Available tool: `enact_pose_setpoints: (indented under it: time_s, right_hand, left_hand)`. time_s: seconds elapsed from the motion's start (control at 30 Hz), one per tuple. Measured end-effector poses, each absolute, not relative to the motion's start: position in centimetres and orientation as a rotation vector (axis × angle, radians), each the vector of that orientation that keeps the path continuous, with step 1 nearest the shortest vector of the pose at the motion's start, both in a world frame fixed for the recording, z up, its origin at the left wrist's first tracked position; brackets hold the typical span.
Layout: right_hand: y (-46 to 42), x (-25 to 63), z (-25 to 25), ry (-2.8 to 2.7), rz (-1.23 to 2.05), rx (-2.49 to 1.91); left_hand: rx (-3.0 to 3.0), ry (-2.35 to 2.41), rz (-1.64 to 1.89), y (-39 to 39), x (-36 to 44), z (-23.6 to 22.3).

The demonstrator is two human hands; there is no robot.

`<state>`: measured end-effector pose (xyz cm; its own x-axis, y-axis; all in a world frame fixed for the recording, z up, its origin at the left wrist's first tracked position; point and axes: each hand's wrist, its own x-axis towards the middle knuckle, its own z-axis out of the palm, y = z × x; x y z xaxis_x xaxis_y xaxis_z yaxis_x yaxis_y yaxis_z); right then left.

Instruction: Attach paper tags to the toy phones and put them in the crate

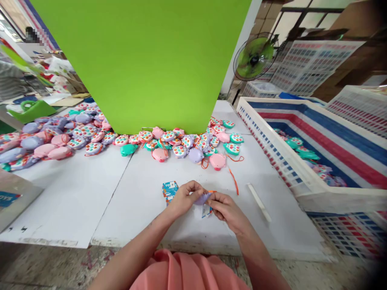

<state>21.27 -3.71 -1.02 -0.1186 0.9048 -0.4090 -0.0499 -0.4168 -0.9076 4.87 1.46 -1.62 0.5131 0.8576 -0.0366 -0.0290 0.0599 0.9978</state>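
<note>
several toys [304, 152] in white crate [347, 198]

Readable text, short list:
- Blue cards [169, 188], just left of the left hand [185, 198] on the counter [75, 189]: "TO" in white capitals on the top card. Smaller lines below it too fine to read.
- Box [22, 207], well left of both hands, at the frame edge: blue label [9, 199], white capitals, "OYS" clear; start of the word sits at the edge, can't confirm.
- Tag [207, 210], beside the right hand [225, 207]: printed white panel on blue, not legible.
- Fan [254, 60], beyond the hands and to the right: light mark on the dark hub, unreadable.
</note>
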Motion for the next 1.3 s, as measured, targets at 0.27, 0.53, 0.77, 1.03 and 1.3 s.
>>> enact_pose_setpoints:
  time_s: [0.27, 0.53, 0.77, 1.03, 1.3]
  right_hand:
    - [-3.4, 20.6, -1.4, -1.023, 1.527, -1.337]
    - [-3.3, 19.8, -1.1, -0.96, 1.426, -1.213]
    - [-2.7, 19.5, -1.6, -0.803, 1.466, -1.18]
    - [-2.3, 19.1, -2.0, -0.726, 1.438, -1.207]
    - [-3.0, 19.5, -1.9, -1.274, 0.772, -1.433]
  left_hand:
    - [1.76, 0.88, 0.911, 1.3, 4.6, -1.0]
    - [2.081, 0.646, 0.963, 1.5, 4.3, 1.5]
    - [2.304, 0.696, 0.891, 1.1, 3.4, 2.2]
    - [2.448, 0.611, 0.844, 0.0, 3.9, 2.0]
    - [1.424, 0.761, 0.957, 0.6, 3.8, 0.6]
